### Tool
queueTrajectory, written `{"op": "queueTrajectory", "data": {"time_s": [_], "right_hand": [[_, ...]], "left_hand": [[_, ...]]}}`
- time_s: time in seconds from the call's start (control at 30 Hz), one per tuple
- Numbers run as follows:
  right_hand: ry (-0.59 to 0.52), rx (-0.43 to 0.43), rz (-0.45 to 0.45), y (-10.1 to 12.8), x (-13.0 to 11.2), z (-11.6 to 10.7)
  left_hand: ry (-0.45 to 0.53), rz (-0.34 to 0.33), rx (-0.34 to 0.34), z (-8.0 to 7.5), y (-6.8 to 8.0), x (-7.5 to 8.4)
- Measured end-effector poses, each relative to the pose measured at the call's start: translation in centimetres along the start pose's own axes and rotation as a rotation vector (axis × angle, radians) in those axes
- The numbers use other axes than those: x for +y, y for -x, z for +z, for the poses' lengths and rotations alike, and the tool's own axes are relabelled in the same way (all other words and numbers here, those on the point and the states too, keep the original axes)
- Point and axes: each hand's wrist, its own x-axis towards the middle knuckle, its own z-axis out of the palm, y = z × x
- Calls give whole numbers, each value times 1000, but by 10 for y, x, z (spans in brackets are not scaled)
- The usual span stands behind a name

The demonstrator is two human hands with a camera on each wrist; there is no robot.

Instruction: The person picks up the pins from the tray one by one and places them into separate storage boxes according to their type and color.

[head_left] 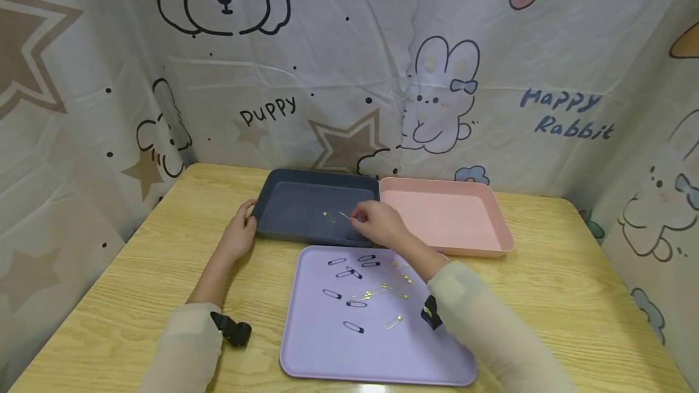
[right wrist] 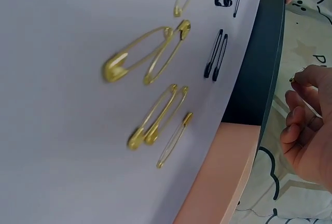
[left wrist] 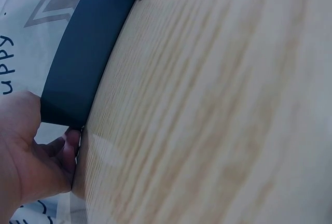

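Observation:
My left hand grips the left edge of a dark blue tray; the left wrist view shows that hand at the tray's outer wall. Over the tray's right part, my right hand pinches a thin gold safety pin between thumb and fingers. Another gold safety pin lies on the tray floor. In the right wrist view the right hand is curled at the right edge, beyond the dark tray's rim.
A lavender tray in front holds several gold safety pins and black safety pins. A pink tray stands to the right of the dark one. All rest on a wooden table enclosed by printed cloth walls.

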Motion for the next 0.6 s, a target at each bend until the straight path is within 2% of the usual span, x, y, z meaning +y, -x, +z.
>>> {"op": "queueTrajectory", "data": {"time_s": [0.3, 0.6], "right_hand": [[34, -1, 14, -16, -3, 7], [36, -40, 55, -27, -3, 16]], "left_hand": [[-5, -2, -2, -1, 1, 2], [-1, -10, -9, 0, 0, -1]]}}
